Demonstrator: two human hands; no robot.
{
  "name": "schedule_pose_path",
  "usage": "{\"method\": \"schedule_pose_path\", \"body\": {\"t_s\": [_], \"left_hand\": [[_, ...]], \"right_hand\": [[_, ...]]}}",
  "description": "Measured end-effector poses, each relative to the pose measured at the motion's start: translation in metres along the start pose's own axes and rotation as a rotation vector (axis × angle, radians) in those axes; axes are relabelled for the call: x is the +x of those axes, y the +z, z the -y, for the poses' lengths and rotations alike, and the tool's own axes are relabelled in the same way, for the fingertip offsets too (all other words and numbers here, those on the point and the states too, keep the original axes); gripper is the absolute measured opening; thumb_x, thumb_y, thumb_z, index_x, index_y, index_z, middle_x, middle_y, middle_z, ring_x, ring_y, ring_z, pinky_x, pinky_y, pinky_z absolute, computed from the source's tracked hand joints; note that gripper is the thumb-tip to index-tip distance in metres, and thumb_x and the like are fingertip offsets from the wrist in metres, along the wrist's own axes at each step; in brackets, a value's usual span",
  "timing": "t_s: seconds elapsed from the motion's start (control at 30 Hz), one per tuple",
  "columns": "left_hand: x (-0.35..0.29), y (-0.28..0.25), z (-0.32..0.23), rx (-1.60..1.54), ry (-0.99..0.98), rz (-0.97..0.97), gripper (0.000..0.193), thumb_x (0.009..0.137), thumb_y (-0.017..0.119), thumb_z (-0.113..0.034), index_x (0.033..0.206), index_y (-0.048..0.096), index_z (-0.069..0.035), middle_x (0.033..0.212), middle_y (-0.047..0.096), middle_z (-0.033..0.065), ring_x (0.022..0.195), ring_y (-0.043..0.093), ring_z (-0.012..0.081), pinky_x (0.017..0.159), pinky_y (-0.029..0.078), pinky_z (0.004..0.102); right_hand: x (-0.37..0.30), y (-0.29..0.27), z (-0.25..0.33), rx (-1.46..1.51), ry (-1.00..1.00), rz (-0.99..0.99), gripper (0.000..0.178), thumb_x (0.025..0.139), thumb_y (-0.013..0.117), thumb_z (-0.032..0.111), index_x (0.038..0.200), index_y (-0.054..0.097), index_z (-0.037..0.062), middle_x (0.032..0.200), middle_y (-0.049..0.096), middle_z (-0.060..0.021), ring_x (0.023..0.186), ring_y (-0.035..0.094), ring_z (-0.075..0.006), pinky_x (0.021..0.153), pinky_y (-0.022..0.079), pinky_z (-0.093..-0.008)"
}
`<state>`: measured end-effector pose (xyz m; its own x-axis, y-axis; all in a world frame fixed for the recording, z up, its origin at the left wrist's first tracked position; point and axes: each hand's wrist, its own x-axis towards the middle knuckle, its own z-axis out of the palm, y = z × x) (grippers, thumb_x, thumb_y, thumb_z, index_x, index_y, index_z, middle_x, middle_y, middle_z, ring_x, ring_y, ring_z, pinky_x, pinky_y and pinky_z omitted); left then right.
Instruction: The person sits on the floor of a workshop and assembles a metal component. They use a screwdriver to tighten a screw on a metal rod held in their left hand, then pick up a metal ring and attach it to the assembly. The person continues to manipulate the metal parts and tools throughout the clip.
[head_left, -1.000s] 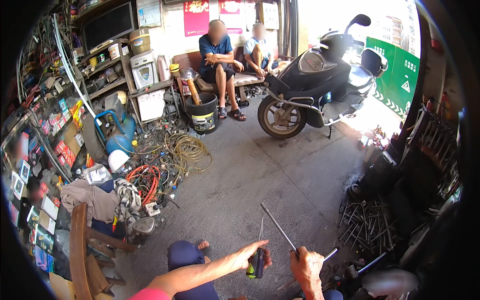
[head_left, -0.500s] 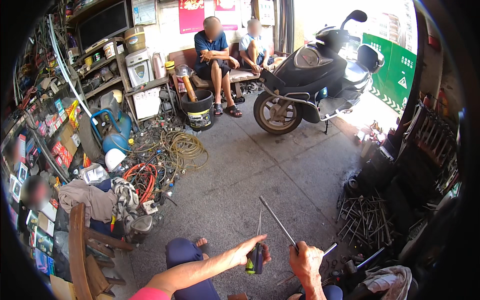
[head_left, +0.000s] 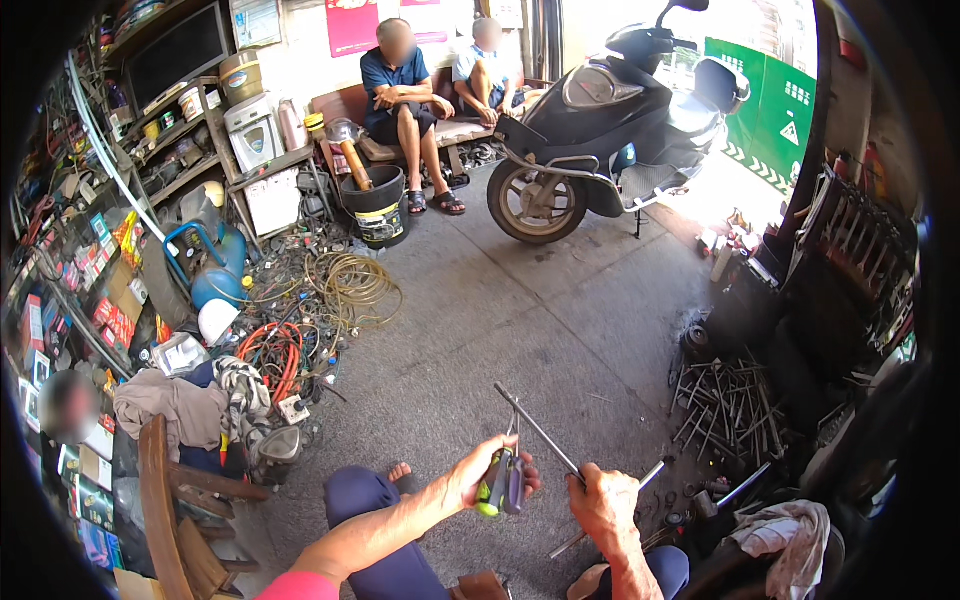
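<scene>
Two screwdrivers are gripped in my left hand (head_left: pixel 482 468), which is closed around them at the lower middle. One has a green-and-dark handle (head_left: pixel 490 492), the other a dark purplish handle (head_left: pixel 514 487). Their thin shafts point upward, close to the tip of a metal T-handle wrench (head_left: pixel 540 434). My right hand (head_left: pixel 606 502) is wrapped round that wrench where the shaft meets the crossbar. The shaft slants up and left; the crossbar sticks out on both sides of the hand.
Many metal rods (head_left: pixel 728 408) lie piled at right, beside a rack of wrenches (head_left: pixel 862 240). A black scooter (head_left: pixel 610 130) stands ahead. Two people sit on a bench (head_left: pixel 460 153) by a black bucket (head_left: pixel 378 210). Coiled hoses (head_left: pixel 350 290) and a wooden chair (head_left: pixel 160 490) are at left.
My left hand has turned and shifted left, so both handles show side by side. The wrench in my right hand has moved slightly left. The whole view has shifted a little.
</scene>
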<state>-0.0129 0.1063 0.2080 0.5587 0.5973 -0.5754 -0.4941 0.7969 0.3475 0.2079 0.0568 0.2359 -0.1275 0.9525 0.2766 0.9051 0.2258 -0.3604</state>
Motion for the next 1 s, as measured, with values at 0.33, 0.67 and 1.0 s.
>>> {"method": "schedule_pose_path", "body": {"t_s": [0.33, 0.67, 1.0], "left_hand": [[-0.007, 0.002, -0.005, -0.083, 0.030, 0.097, 0.056, 0.101, 0.040, -0.051, 0.119, 0.053, 0.001, 0.097, 0.064, 0.0203, 0.089, 0.068, 0.0308, 0.080, 0.059, 0.0440], [-0.006, -0.001, -0.011, -0.075, 0.077, 0.152, 0.062, 0.100, 0.038, -0.056, 0.122, 0.055, -0.001, 0.095, 0.063, 0.0169, 0.084, 0.064, 0.0313, 0.077, 0.057, 0.0442], [-0.013, 0.005, -0.012, 0.062, 0.117, 0.108, 0.033, 0.097, 0.056, -0.025, 0.119, 0.054, -0.001, 0.101, 0.064, 0.0199, 0.089, 0.067, 0.0282, 0.077, 0.060, 0.0395]], "right_hand": [[0.001, -0.006, 0.001, 0.035, -0.004, -0.100, 0.025, 0.083, 0.068, 0.023, 0.069, 0.054, 0.0086, 0.056, 0.061, -0.0091, 0.047, 0.061, -0.0286, 0.047, 0.045, -0.0412], [0.000, 0.005, 0.005, -0.013, -0.063, -0.044, 0.027, 0.083, 0.068, 0.024, 0.066, 0.053, 0.0094, 0.055, 0.061, -0.0088, 0.045, 0.061, -0.0278, 0.044, 0.045, -0.0414], [-0.003, 0.004, 0.003, -0.004, -0.033, -0.029, 0.027, 0.082, 0.068, 0.026, 0.067, 0.053, 0.0093, 0.055, 0.062, -0.0097, 0.047, 0.062, -0.0288, 0.046, 0.045, -0.0427]]}}
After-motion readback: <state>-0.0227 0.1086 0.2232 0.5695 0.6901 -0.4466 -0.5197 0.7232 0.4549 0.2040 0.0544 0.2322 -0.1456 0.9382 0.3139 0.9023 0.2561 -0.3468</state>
